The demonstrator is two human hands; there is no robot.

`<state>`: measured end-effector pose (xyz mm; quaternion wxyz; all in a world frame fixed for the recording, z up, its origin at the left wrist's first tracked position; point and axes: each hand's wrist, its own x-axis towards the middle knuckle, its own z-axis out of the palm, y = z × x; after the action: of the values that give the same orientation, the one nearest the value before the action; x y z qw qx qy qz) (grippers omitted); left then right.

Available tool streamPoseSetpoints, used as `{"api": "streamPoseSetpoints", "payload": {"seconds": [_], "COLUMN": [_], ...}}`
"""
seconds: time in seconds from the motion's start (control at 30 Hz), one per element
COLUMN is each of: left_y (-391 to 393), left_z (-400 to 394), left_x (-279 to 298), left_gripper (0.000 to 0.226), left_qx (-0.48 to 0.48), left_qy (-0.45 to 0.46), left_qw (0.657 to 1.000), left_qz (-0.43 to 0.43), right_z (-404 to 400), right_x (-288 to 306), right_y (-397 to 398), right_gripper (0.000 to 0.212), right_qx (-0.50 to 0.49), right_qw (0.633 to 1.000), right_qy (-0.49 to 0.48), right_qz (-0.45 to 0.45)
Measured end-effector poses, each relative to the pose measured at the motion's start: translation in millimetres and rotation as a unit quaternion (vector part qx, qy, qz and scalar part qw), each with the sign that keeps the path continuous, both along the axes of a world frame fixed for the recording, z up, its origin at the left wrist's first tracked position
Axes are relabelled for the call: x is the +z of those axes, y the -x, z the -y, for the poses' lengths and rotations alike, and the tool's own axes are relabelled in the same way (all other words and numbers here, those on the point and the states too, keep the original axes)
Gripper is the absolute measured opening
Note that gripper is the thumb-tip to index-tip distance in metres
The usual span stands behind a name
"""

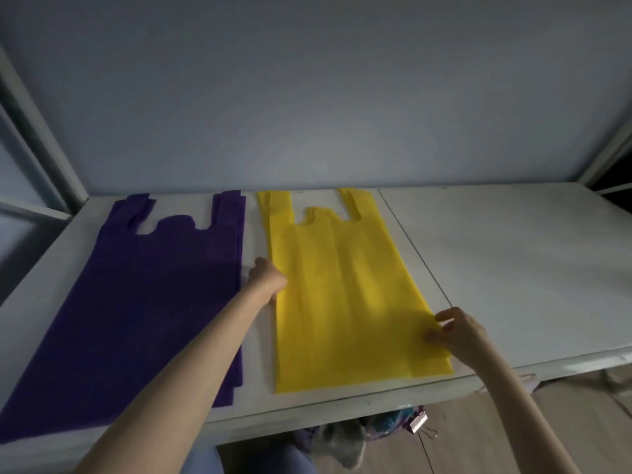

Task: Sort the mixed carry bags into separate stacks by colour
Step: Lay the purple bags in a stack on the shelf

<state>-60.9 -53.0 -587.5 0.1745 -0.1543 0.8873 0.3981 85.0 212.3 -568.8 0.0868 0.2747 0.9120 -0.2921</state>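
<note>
A stack of purple carry bags (147, 295) lies flat on the left of the white table (513, 268), handles pointing to the wall. Beside it, a stack of yellow carry bags (342, 292) lies flat in the middle, handles also at the far end. My left hand (266, 278) is curled at the yellow stack's left edge, fingers on that edge. At the stack's right edge near the front corner, my right hand (458, 333) pinches the yellow fabric between thumb and fingers. A narrow strip of table separates the two stacks.
A grey wall stands right behind the table. A seam (410, 248) in the tabletop runs just right of the yellow stack. A metal frame post (44, 138) rises at the left. Under the front edge hang a binder clip (419, 422) and some cloth.
</note>
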Motion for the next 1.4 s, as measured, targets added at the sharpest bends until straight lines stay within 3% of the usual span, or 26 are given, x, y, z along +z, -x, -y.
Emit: {"api": "streamPoseSetpoints", "payload": {"seconds": [0.1,0.23,0.43,0.5,0.57,0.7,0.87,1.07,1.3,1.4], "left_y": [3.9,6.0,6.2,6.0,5.1,1.6,-3.1,-6.3,2.7,4.7], "left_z": [3.9,6.7,5.9,6.0,5.8,4.6,2.5,-5.6,-0.9,1.6], "left_x": [-1.9,-4.1,-5.7,-5.2,-4.5,-0.5,8.0,8.8,-1.0,-0.7], "left_gripper": [0.045,0.045,0.043,0.044,0.046,0.051,0.054,0.056,0.065,0.068], "left_qx": [-0.010,-0.005,0.005,0.009,0.011,0.006,-0.010,-0.015,-0.012,-0.023], "left_qy": [-0.011,-0.014,-0.016,-0.026,-0.034,-0.014,0.021,0.067,0.058,0.045], "left_qw": [1.000,1.000,1.000,1.000,0.999,1.000,1.000,0.998,0.998,0.999], "left_qz": [0.006,0.015,0.006,0.006,0.006,-0.007,-0.015,-0.015,0.005,0.012], "right_z": [-4.7,-11.1,-7.8,-5.6,-5.1,-11.0,-8.9,-4.5,-10.0,-21.8], "right_x": [1.3,4.2,3.3,-0.1,-1.6,2.4,-0.4,0.7,24.3,37.1], "right_y": [1.4,-6.7,-14.7,-20.9,-25.1,-26.5,-32.1,-32.0,-5.9,0.3], "right_gripper": [0.042,0.066,0.118,0.125,0.117,0.077,0.092,0.064,0.073,0.100], "right_qx": [-0.001,0.049,0.181,0.220,0.221,0.175,0.159,0.135,0.149,0.151], "right_qw": [1.000,0.996,0.979,0.968,0.969,0.983,0.987,0.990,0.982,0.958], "right_qy": [-0.006,0.071,-0.020,-0.079,-0.099,-0.049,-0.015,-0.033,0.102,0.229], "right_qz": [-0.013,0.026,0.090,0.086,0.058,-0.029,-0.014,-0.026,0.058,0.079]}}
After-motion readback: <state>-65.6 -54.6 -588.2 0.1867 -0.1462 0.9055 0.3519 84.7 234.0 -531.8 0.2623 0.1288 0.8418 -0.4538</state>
